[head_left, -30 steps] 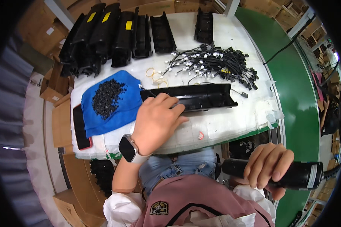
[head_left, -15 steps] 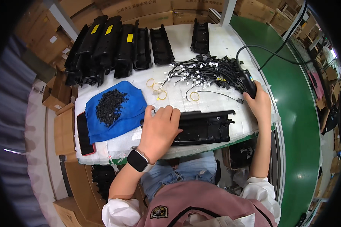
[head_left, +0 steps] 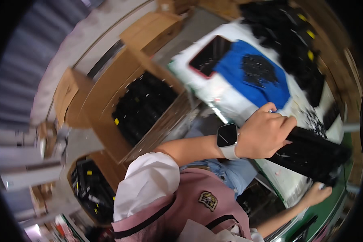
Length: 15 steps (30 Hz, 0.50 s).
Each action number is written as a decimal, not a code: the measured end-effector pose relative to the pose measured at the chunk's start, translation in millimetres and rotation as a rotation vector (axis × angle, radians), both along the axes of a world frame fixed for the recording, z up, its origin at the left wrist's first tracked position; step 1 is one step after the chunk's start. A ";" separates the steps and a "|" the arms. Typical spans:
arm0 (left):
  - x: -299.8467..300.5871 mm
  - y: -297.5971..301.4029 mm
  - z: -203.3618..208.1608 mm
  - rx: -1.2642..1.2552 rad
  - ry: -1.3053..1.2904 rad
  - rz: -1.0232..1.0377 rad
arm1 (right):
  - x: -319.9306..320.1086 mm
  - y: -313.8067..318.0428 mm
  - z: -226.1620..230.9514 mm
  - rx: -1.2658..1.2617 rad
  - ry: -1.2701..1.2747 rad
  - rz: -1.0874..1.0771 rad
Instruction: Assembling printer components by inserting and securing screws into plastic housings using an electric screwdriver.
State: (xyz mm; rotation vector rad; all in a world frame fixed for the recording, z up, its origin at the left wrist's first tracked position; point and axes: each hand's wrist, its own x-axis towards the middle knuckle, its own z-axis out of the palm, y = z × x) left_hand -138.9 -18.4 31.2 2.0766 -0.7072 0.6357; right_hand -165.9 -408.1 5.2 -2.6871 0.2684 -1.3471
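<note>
Black shell (head_left: 310,156) gripped by left hand (head_left: 264,134); right hand (head_left: 316,196) blurred, grip can't be told. Might be dropped if held one-ended.

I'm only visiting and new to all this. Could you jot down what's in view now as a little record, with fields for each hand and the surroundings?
Left hand: fingers curled over one end of a black casing
Right hand: near the casing's far end; contact unclear
Left wrist: watch with a pale strap
Table: blue cloth bearing small black pieces, phone beside it
Floor side: open cardboard box holding black parts
Picture: partly blurred
</note>
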 end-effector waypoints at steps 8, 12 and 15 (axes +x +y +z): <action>-115.0 175.4 -104.8 -0.759 0.542 0.581 | 24.0 186.2 36.5 0.229 0.044 0.726; -168.9 262.5 -221.0 -1.177 0.743 0.937 | 28.5 284.1 17.0 0.079 0.257 0.947; -189.0 323.8 -322.5 -1.222 0.875 1.118 | 27.1 344.9 -1.2 0.021 0.430 1.041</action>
